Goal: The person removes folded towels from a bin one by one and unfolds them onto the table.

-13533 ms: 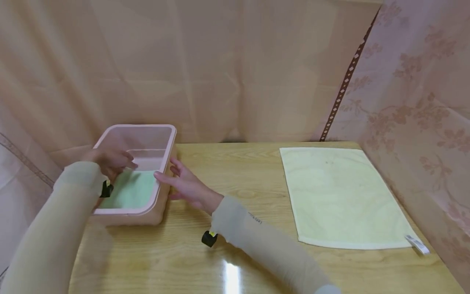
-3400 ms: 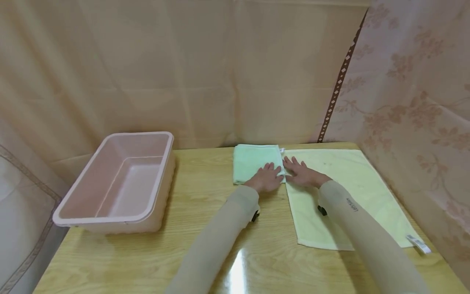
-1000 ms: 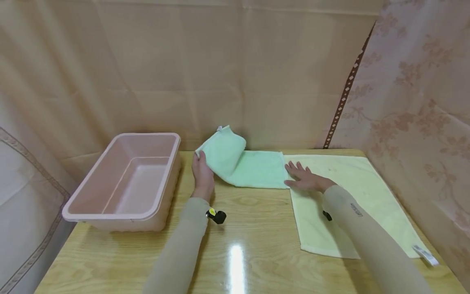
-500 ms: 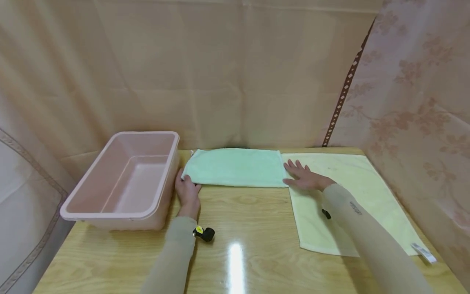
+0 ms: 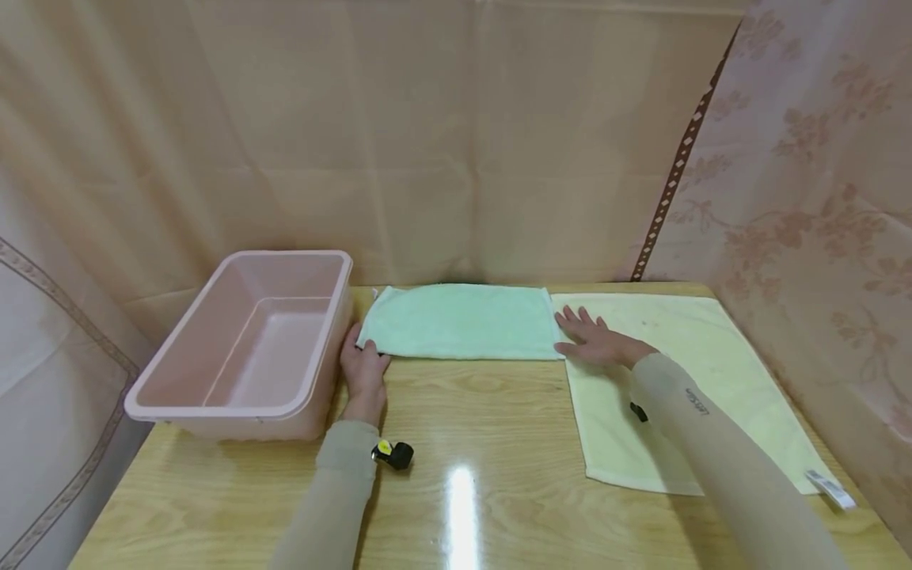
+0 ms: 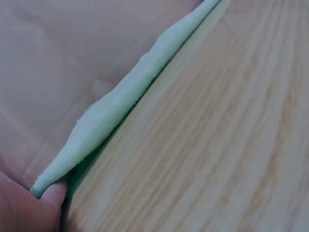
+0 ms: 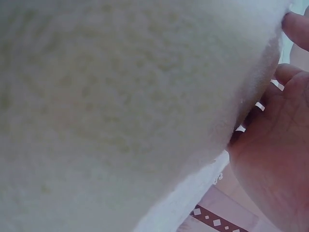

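Observation:
A mint-green towel lies as a long folded strip along the back of the table. My left hand pinches its near left corner, thumb on top, beside the pink basin. In the left wrist view the green towel's edge is slightly raised near the thumb. My right hand rests with fingers spread on the left edge of a pale yellow towel, its fingertips at the green towel's right end. The right wrist view shows the palm close over the cloth.
An empty pink plastic basin stands at the left, close to my left hand. The wooden table shows in front of the green towel. A curtain hangs behind the table. A white tag sticks out from the yellow towel's near right corner.
Earlier the green towel was inside the basin, then a folded square by the yellow towel. My left hand has drawn its upper layer leftward and down into a strip. The right hand has stayed.

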